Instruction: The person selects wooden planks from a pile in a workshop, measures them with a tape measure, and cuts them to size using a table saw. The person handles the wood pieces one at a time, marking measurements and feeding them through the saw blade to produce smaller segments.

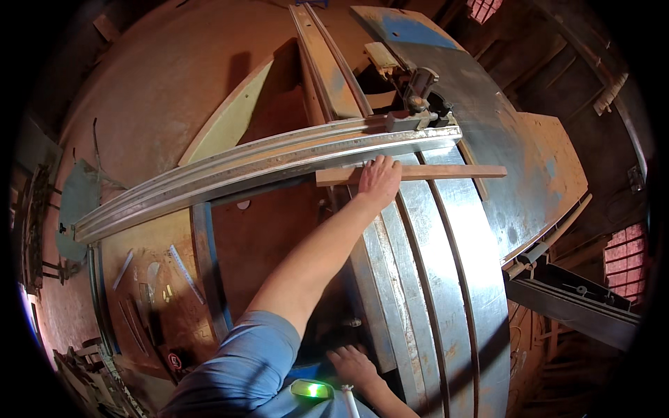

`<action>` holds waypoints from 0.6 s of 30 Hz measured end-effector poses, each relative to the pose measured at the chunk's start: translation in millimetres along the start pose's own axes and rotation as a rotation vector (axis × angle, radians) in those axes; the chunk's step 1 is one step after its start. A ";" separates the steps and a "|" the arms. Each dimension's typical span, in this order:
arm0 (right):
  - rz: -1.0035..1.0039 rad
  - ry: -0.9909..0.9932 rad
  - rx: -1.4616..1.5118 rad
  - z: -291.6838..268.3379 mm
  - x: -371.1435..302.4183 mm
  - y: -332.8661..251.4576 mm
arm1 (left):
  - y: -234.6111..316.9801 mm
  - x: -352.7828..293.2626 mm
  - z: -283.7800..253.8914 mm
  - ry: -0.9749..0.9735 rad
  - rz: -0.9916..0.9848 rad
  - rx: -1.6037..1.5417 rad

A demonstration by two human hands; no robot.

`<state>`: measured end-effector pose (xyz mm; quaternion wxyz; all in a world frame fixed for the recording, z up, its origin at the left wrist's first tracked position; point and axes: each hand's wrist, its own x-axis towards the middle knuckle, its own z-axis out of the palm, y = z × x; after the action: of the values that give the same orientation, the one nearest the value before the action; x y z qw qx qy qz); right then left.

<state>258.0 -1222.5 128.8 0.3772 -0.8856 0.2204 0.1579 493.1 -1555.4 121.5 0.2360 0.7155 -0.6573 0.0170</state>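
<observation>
A long, narrow wooden strip (449, 171) lies crosswise over the metal saw table (453, 244), just on the near side of the long metal fence (279, 155). My left hand (380, 182) is closed over the strip left of its middle, knuckles upward. The strip's right end reaches past the bright metal bed. Low in the view, my right hand (352, 366) is beside the machine's near left side, below a small knob (355, 322). Its fingers are apart and nothing shows in them. Shadow hides part of that area.
A clamp-like fitting (418, 104) stands at the fence's right end. On the left, a wooden board (167, 299) carries a ruler (187, 273) and small tools. A metal beam (578, 306) juts out at right. A green-lit device (311, 389) is close to my body.
</observation>
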 end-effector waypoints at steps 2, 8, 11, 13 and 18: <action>-0.014 0.020 -0.017 6.1 -0.2 4.2 | -4.7 -10.7 0.1 0.033 0.020 0.034; -0.001 0.030 0.007 4.8 -1.6 2.9 | -21.6 -23.9 -16.8 -0.005 0.050 0.041; -0.021 0.033 -0.032 7.9 -0.8 4.4 | -22.6 -15.5 -11.7 0.060 0.055 0.050; 0.006 0.055 -0.016 13.1 -1.0 4.9 | -19.8 -10.3 -5.3 0.088 0.060 0.059; -0.024 0.031 -0.012 10.8 0.4 7.6 | -17.8 -3.1 3.9 0.158 0.084 0.084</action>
<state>253.2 -1219.3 116.9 0.3703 -0.8927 0.2146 0.1409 508.5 -1553.5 111.4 0.2560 0.6931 -0.6647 0.1109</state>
